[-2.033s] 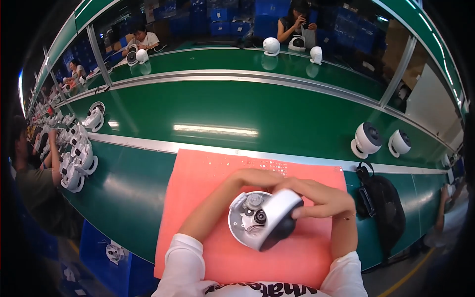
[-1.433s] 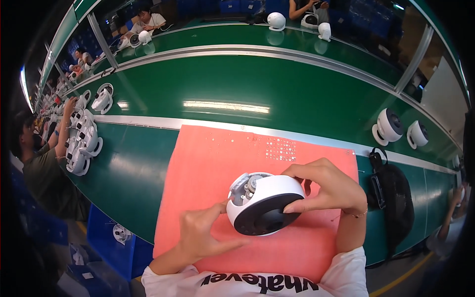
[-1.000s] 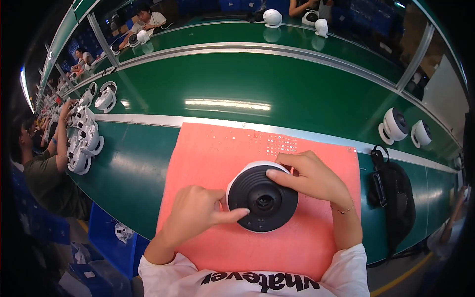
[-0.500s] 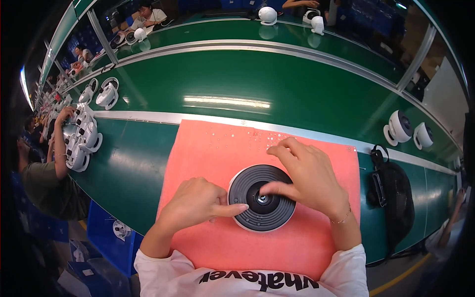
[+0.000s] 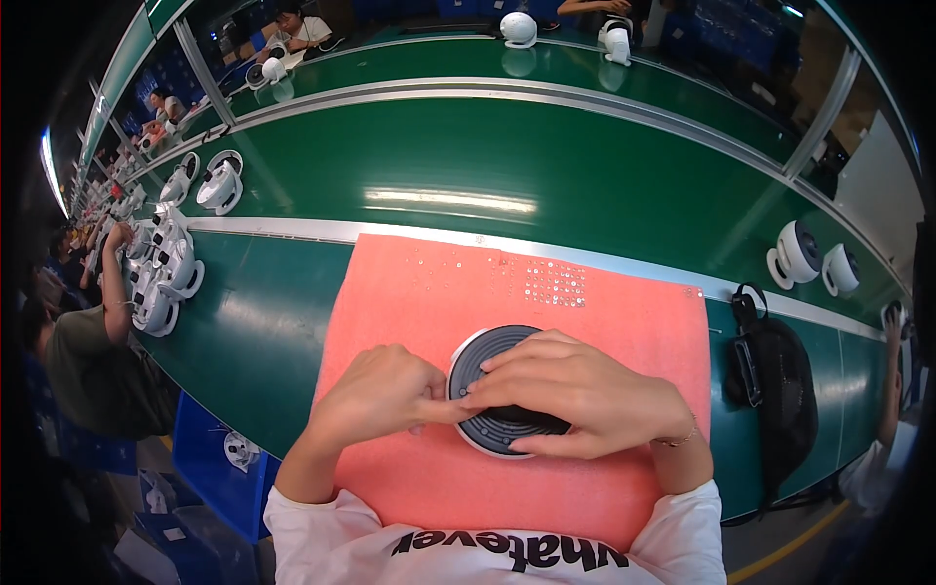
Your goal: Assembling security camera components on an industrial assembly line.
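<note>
A round dark grey base (image 5: 474, 367) with concentric ridges and a white rim lies face up on a pink foam mat (image 5: 390, 292). My left hand (image 5: 375, 400) is at its left edge, fingers curled and thumb laid over the rim, gripping it. Across the top of the base stretches my right hand (image 5: 575, 395), its fingers extended and thumb apart. Its fingertips meet my left thumb near the left rim. The middle of the base is hidden beneath my right hand. Beyond the base, rows of small shiny screws (image 5: 556, 283) sit on the mat.
A green conveyor belt (image 5: 439, 146) runs past the mat, with white round-bodied devices (image 5: 798, 253) at right. More white devices (image 5: 166, 268) crowd the left, near a co-worker's arm (image 5: 115, 288). A black bag (image 5: 780, 390) lies right of the mat; a blue bin (image 5: 210, 468) stands lower left.
My right hand has come down and left from above the base's centre, now covering it. My left hand stays at the rim. Devices on the belt shifted slightly right.
</note>
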The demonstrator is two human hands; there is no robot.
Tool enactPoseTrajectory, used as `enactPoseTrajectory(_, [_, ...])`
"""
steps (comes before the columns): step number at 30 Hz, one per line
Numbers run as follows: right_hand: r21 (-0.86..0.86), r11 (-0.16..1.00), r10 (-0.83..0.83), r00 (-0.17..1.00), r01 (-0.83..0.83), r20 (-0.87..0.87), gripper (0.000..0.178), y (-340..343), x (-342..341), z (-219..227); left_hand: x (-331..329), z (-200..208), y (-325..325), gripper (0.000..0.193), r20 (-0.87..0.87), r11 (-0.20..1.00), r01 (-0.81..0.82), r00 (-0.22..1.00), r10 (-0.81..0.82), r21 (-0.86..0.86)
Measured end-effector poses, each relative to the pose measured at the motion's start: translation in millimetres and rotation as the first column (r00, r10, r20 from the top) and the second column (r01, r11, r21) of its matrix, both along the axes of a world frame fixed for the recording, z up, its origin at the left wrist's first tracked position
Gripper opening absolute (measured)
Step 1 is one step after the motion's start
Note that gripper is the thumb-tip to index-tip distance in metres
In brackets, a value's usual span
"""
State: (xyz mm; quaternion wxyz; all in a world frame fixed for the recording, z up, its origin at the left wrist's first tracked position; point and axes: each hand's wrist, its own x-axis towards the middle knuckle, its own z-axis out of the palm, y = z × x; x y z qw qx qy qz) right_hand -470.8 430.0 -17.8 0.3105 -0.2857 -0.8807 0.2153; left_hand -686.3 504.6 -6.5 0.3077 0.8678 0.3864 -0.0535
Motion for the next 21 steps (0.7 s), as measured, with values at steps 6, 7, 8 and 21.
enactPoseTrajectory(6, [0.080,0.924,-0.380,0.922,0.374,0.075,0.035,-3,-1,5,3,3,1,0.048,-0.038,1.000,-0.027,0.999,0.027,-0.006])
enactPoseTrajectory(7, [0.027,0.948,-0.317,0.944,0.316,0.087,0.035,-4,-1,5,3,4,0,0.049,-0.049,0.999,-0.034,0.998,0.033,-0.010])
enactPoseTrajectory(8, [-0.026,0.966,-0.253,0.963,0.257,0.096,0.036,-5,-1,5,4,4,0,0.049,-0.049,0.999,-0.034,0.998,0.033,-0.009])
enactPoseTrajectory(21, [-0.156,0.752,-0.617,0.767,0.640,0.175,0.041,17,4,-16,5,1,0,0.057,-0.125,0.998,-0.007,0.992,0.015,0.064])
